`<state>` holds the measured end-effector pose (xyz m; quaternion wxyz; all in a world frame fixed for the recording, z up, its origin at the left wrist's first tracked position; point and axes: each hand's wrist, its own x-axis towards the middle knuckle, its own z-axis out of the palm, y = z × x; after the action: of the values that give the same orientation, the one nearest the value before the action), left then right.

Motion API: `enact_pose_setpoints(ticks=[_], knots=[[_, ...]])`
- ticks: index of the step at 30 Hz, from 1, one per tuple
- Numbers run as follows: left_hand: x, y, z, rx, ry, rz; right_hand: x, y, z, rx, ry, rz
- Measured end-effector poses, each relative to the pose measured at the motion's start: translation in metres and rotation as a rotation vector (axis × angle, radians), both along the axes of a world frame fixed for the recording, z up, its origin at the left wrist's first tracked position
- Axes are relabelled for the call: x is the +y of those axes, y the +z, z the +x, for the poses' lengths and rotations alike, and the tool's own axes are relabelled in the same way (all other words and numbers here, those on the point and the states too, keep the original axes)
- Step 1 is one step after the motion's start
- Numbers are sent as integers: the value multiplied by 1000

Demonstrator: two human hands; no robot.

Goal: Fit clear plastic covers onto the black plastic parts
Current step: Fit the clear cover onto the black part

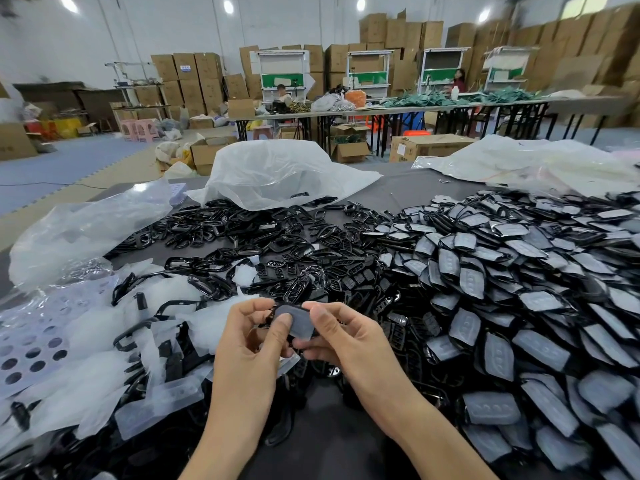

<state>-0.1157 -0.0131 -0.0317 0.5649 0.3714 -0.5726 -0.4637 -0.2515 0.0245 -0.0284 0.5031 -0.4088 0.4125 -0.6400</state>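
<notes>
1. Found the piece in work held in the air over the near heap, between both hands: one small black plastic part (274, 311) with a translucent rounded clear plastic cover (299, 323) lying on its upper face.
2. Recorded the left hand (256, 337) as grasping the piece, with the thumb pressed on the cover's left edge and the fingers curled beneath.
3. Recorded the right hand (343, 337) likewise as grasping it, with the thumb at the cover's upper right corner and the fingers under the part.
4. Judged the step as seating the cover: placed on the part, thumbs working the rim down.
5. Could not tell whether the rim is fully caught all round, since both thumbs hide two sides and the near edge is blurred.
6. Next move, by judgement: press along the remaining edges until the cover sits flush, steadying the part from below with the fingers. Then check for lifted corners.
7. After that: drop the finished piece on the large heap of covered black parts (502, 289) at right.
8. Then fetch a bare piece from the spread of glossy black plastic frames (277, 244) ahead.
9. Then fetch a fresh cover from the loose pile of clear plastic covers (86, 341) at left.
10. Also noted on the dark grey tabletop (408, 192): a crumpled white plastic bag (273, 171) behind the frames and a clear sheet with round holes (31, 351) at far left.
</notes>
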Motion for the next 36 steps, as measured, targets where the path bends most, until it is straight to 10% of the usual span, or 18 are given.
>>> enact_pose_setpoints(ticks=[36], knots=[[-1, 2, 1, -122, -52, -25, -4, -4, -4, -31, -93, 14]])
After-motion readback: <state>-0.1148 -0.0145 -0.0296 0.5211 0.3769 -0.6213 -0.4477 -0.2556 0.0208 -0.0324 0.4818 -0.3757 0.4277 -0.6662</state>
